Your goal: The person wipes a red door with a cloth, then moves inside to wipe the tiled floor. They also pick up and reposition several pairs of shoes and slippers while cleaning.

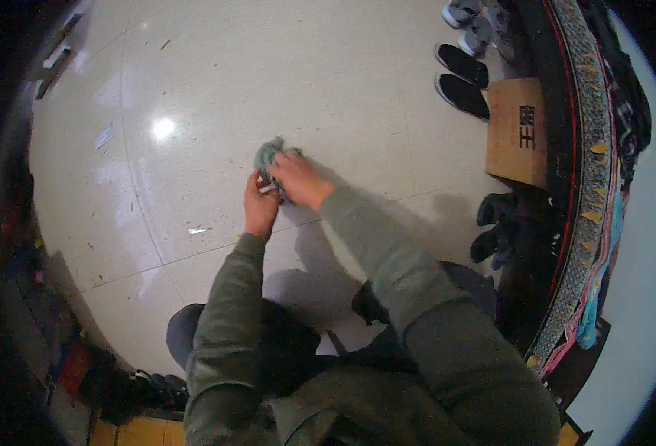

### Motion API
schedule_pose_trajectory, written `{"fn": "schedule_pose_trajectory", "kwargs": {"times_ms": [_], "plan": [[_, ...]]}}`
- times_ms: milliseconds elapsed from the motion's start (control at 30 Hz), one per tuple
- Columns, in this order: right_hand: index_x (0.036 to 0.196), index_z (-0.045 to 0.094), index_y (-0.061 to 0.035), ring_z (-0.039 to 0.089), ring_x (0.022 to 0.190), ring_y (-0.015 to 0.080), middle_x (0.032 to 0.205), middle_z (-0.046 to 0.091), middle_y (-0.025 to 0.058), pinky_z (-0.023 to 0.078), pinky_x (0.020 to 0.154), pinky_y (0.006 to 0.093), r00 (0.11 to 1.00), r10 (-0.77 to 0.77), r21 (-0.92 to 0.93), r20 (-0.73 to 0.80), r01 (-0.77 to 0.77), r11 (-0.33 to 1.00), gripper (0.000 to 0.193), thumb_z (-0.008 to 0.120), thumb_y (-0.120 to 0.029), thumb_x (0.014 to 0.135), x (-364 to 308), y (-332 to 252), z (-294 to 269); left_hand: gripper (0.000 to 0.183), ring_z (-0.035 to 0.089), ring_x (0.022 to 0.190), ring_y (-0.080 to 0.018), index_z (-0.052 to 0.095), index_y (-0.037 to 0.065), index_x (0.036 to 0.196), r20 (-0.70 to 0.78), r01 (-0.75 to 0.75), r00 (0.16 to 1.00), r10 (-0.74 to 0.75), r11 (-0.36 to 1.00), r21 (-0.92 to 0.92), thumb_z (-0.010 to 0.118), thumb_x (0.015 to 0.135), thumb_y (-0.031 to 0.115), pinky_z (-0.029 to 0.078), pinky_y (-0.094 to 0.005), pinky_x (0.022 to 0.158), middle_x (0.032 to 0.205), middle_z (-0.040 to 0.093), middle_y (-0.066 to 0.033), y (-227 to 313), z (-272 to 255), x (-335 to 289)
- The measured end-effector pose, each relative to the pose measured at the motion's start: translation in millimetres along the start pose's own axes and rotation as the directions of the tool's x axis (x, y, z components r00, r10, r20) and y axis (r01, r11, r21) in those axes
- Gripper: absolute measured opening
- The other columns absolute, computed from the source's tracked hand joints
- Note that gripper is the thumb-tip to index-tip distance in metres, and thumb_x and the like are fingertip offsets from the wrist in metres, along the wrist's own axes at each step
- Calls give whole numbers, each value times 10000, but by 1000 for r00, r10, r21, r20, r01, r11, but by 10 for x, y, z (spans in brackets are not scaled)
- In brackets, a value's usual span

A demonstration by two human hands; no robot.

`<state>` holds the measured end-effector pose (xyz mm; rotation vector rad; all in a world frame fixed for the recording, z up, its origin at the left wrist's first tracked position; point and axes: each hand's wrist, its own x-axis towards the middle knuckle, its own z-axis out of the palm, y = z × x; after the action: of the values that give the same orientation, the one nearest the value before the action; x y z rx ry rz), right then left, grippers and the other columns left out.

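Note:
A crumpled grey-green cloth is bunched up in front of me, over the tiled floor. My right hand closes over it from the right, fingers bent into the folds. From the near left side, my left hand grips its lower edge, thumb and fingers curled toward each other. Both forearms, in dark green sleeves, reach forward from the lower edge. Part of the cloth is hidden beneath the right hand. Whether it rests on the floor or hangs just above, I cannot tell.
Small scraps, including a pale one and a shiny one, dot the floor. At right stand a cardboard box, black slip-on shoes, grey sneakers and dark footwear, beside a bed with a patterned cover.

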<state>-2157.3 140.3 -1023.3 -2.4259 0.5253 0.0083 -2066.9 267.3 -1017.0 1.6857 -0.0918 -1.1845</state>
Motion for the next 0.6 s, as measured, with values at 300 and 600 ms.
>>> {"fn": "schedule_pose_trajectory", "kwargs": {"times_ms": [300, 600], "plan": [[1160, 693, -73, 580, 1264, 419, 1335, 652, 192, 491, 1063, 470, 931, 289, 100, -224, -273, 957, 394, 724, 54, 788, -1340, 1149, -2333, 463, 719, 1094, -248, 575, 39, 1483, 287, -343, 897, 336, 939, -27, 599, 1022, 14, 632, -385, 923, 1319, 662, -147, 1366, 901, -424], [1283, 663, -32, 602, 1226, 369, 1295, 674, 168, 499, 1029, 448, 20, 758, 268, -652, -929, 255, 463, 685, 39, 826, -4342, 2569, -593, 371, 727, 1006, -233, 644, 8, 1406, 310, -313, 918, 246, 930, 190, 606, 1040, 57, 624, -398, 906, 1184, 713, -131, 1610, 964, -613]]}}
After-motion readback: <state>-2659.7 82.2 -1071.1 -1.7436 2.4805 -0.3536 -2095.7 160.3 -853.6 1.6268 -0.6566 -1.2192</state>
